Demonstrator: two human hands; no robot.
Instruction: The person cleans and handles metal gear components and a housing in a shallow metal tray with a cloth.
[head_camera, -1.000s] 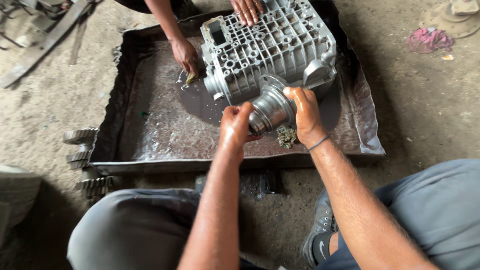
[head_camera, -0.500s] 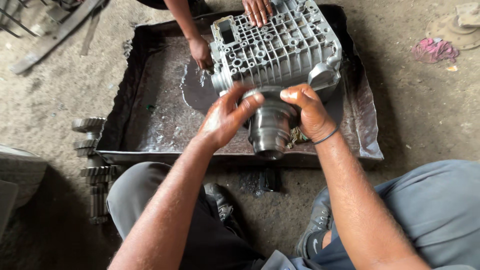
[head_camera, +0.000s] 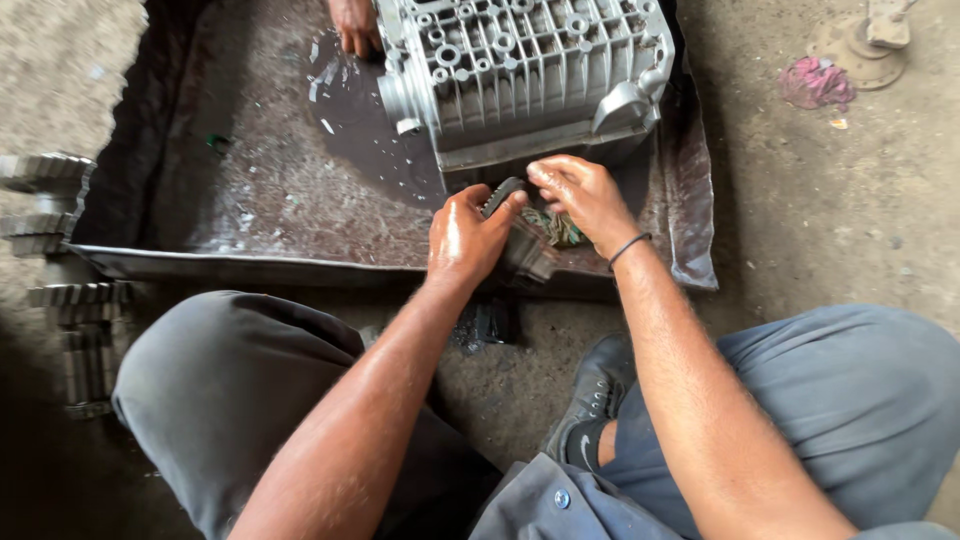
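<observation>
A dark round metal part (head_camera: 520, 235) sits at the near edge of the oily metal tray (head_camera: 250, 200), just before the ribbed aluminium housing (head_camera: 530, 70). The left hand (head_camera: 465, 235) is wrapped around it; the right hand (head_camera: 585, 195) pinches its top, fingers curled. Another person's hand (head_camera: 352, 25) touches the housing's far corner.

The person's two hands, the left hand (head_camera: 468, 235) and the right hand (head_camera: 583, 195), show beside one co-worker's hand (head_camera: 352, 25), one ribbed aluminium housing (head_camera: 525, 70), one metal tray (head_camera: 215, 265), three stacked gears (head_camera: 60, 240), one pink rag (head_camera: 815, 82) and one black shoe (head_camera: 592, 395).
</observation>
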